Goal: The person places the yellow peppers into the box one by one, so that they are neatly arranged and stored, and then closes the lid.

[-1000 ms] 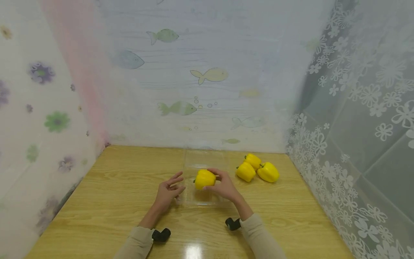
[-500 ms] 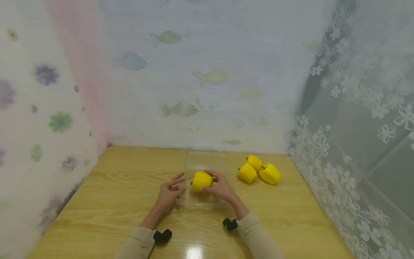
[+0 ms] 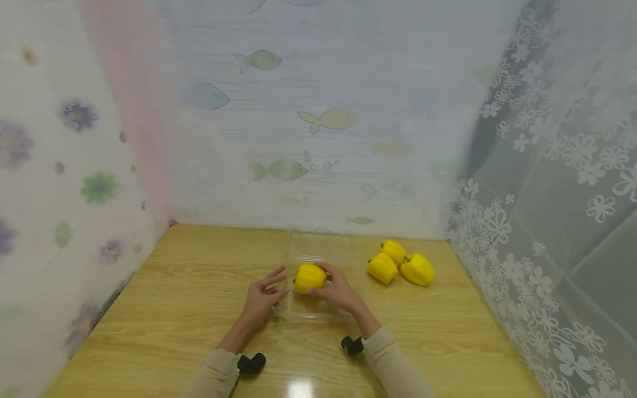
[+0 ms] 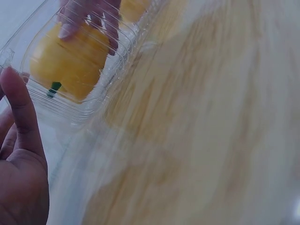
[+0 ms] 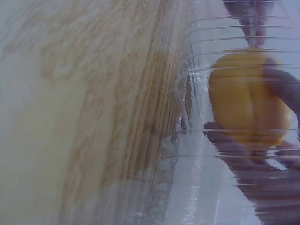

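Note:
A yellow bell pepper lies on its side in the left part of a clear hinged plastic container, its green stem facing left. My right hand grips the pepper from the right, thumb on the near side and fingers on the far side. Through the ribbed wall in the right wrist view, the pepper shows between thumb and fingers. On the container's left side, my left hand has its fingers loosely extended. One of its digits touches the container near a corner in the left wrist view.
Several yellow bell peppers sit close together on the wooden table, right of the container. The container's lid lies opened toward the back. A fish-print curtain hangs behind the table, with patterned sheets on both sides.
My right hand has moved the bell pepper slightly left and lower in the container. My left hand stays at the container's left edge. The head view has shifted a little.

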